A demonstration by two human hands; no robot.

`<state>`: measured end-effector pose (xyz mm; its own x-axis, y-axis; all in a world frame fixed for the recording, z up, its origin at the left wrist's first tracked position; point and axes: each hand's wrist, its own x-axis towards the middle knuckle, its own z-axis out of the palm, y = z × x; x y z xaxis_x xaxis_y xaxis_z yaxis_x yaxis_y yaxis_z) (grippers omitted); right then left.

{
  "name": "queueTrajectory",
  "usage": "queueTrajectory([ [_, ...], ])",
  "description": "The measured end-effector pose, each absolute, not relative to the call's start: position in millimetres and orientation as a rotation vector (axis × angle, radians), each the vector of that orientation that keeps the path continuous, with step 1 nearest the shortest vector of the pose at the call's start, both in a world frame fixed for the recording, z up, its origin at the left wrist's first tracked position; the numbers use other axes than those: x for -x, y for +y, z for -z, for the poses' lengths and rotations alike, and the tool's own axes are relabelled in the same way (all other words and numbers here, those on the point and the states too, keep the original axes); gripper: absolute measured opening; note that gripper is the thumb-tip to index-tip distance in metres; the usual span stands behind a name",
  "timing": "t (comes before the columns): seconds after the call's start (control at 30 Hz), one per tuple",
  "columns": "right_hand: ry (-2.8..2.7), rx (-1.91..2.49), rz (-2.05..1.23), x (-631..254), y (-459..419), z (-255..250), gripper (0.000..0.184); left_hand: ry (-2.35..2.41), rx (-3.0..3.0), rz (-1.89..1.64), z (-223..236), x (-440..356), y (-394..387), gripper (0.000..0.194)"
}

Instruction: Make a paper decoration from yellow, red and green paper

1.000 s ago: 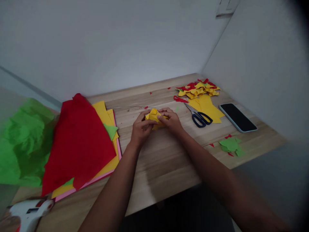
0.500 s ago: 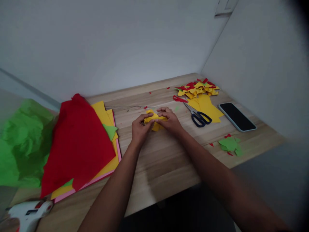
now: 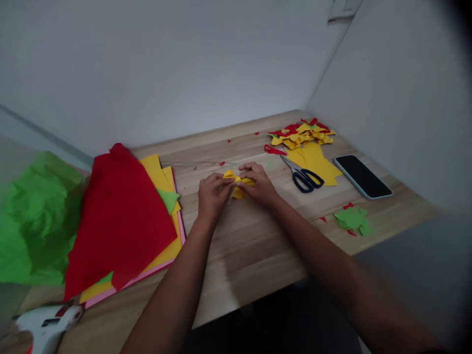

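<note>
Both my hands meet over the middle of the wooden table (image 3: 250, 246). Between them is a small folded piece of yellow paper (image 3: 236, 180). My left hand (image 3: 211, 193) pinches its left side with curled fingers. My right hand (image 3: 258, 184) pinches its right side, fingers closed over it. Most of the paper is hidden by my fingers. Blue-handled scissors (image 3: 303, 176) lie just right of my right hand.
A stack of red, yellow and pink sheets (image 3: 121, 221) lies at the left, with crumpled green paper (image 3: 37, 216) beyond it. A white glue gun (image 3: 44, 324) sits at the near left corner. Yellow and red cut pieces (image 3: 302, 135), a phone (image 3: 362, 176) and green scraps (image 3: 352, 220) lie right.
My hands have squeezed the yellow paper smaller and drawn closer together; less of it shows between my fingers than a second ago. Everything else on the table has stayed put.
</note>
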<state>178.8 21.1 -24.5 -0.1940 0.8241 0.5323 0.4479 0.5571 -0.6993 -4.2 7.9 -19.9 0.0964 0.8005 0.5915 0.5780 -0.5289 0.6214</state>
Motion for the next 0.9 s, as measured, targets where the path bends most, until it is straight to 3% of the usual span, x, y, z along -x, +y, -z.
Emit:
queueTrajectory([
  [0.2,-1.811,1.054,-0.481,-175.3,23.3,30.5,0.009,1.512,-2.361,-1.403,13.8,7.2,6.9,0.009],
  [0.37,-1.756,1.071,-0.412,-173.9,20.6,26.7,0.024,1.532,-2.358,-1.479,12.1,7.5,7.6,0.009],
  [0.5,-1.807,1.059,-0.342,-176.4,19.9,24.0,0.015,1.490,-2.435,-1.401,12.3,6.5,7.6,0.008],
  [0.9,-1.722,1.027,-0.333,-175.3,20.6,23.2,0.016,1.488,-2.424,-1.407,9.7,4.3,4.0,0.013],
])
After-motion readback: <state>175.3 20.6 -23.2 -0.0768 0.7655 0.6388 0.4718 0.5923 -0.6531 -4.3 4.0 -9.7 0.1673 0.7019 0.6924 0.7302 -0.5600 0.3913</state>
